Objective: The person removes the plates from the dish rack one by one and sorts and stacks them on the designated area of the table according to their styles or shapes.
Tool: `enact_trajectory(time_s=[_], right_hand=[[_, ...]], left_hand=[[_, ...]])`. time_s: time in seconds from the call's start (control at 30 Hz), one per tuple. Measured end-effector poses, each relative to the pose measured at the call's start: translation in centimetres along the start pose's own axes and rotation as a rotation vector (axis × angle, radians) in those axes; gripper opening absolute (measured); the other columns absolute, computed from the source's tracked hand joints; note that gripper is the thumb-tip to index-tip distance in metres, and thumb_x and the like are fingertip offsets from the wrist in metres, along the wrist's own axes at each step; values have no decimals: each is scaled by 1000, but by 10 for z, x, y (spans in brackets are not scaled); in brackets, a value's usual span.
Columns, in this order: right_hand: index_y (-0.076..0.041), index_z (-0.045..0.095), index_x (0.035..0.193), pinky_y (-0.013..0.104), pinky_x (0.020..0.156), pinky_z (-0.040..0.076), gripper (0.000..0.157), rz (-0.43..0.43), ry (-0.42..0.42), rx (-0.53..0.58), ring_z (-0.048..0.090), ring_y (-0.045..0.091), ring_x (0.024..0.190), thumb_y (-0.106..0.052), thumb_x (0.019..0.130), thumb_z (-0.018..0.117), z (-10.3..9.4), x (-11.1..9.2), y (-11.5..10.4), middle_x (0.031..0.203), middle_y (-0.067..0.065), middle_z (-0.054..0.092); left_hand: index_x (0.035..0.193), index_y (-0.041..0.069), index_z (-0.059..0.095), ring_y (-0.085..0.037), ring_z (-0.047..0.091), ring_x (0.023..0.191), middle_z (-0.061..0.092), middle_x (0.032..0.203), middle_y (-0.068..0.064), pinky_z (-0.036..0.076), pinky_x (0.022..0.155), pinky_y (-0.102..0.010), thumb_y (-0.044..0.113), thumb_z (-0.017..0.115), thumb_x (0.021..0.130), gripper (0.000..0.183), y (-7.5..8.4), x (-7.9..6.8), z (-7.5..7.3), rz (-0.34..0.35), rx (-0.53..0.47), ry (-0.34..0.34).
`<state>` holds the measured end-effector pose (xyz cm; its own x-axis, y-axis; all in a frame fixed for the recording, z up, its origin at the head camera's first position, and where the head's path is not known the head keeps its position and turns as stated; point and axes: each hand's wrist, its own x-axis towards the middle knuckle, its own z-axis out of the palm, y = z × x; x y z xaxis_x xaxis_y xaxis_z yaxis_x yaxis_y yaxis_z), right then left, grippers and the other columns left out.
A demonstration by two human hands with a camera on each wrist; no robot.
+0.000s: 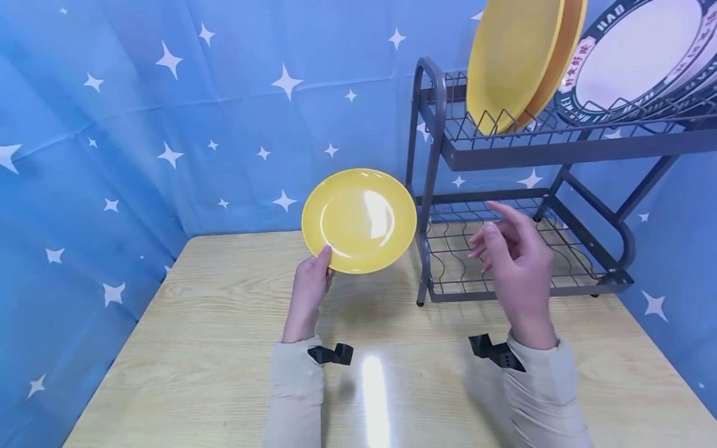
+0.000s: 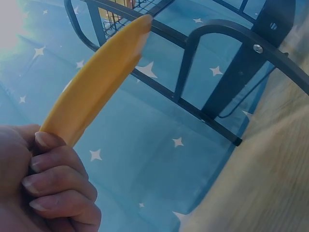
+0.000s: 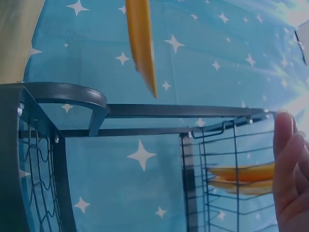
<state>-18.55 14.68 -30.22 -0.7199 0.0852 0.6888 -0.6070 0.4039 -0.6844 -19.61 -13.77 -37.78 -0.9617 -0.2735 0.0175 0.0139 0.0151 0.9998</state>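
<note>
My left hand [image 1: 311, 280] grips a yellow plate [image 1: 358, 221] by its lower left rim, thumb on the upper face. The plate is held tilted above the table, its glossy inside facing me. In the left wrist view the plate [image 2: 96, 82] appears edge-on, with the fingers [image 2: 63, 164] curled at its rim. My right hand [image 1: 518, 267] is in the air in front of the dish rack's lower shelf [image 1: 465, 249], fingers loosely bent and holding nothing. The right wrist view shows its fingertips [image 3: 285, 133] at the right edge.
A dark two-tier metal dish rack [image 1: 431, 174] stands at the right. Its upper tier holds yellow plates [image 1: 512, 62] and white plates with dark patterned rims [image 1: 644, 53], all on edge. A blue star-patterned curtain [image 1: 241, 112] hangs behind the wooden table [image 1: 213, 348].
</note>
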Motion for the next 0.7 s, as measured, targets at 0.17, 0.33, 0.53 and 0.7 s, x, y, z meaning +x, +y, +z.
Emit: enact_trajectory(time_s=[0.17, 0.33, 0.53, 0.7], right_hand=[[-17, 49, 126, 17, 52, 43, 36, -73, 83, -1, 59, 9, 67, -12, 91, 50, -4, 9, -4, 87, 7, 64], [-18, 49, 126, 14, 59, 45, 37, -130, 191, -25, 60, 7, 73, -12, 90, 51, -12, 32, -16, 90, 8, 65], [-18, 49, 125, 15, 61, 46, 38, -178, 299, -39, 60, 7, 70, -12, 88, 50, -26, 69, -37, 86, 6, 65], [-20, 51, 124, 12, 55, 38, 38, -238, 308, -153, 48, -2, 55, -14, 87, 52, -34, 97, -38, 71, -10, 56]], left_hand=[[60, 8, 46, -12, 28, 43, 35, 51, 1, 24, 43, -22, 45, 48, 89, 47, -9, 3, 4, -19, -14, 3], [65, 8, 50, -13, 30, 45, 38, 54, 1, 26, 46, -22, 43, 47, 89, 43, -20, 6, 7, -61, -39, 16], [60, 11, 44, -11, 27, 43, 35, 52, 3, 23, 44, -22, 41, 48, 89, 42, -36, 12, 13, -119, -93, 14], [60, 10, 43, -8, 25, 40, 35, 51, 4, 22, 40, -20, 38, 49, 89, 41, -45, 16, 20, -136, -152, 19]])
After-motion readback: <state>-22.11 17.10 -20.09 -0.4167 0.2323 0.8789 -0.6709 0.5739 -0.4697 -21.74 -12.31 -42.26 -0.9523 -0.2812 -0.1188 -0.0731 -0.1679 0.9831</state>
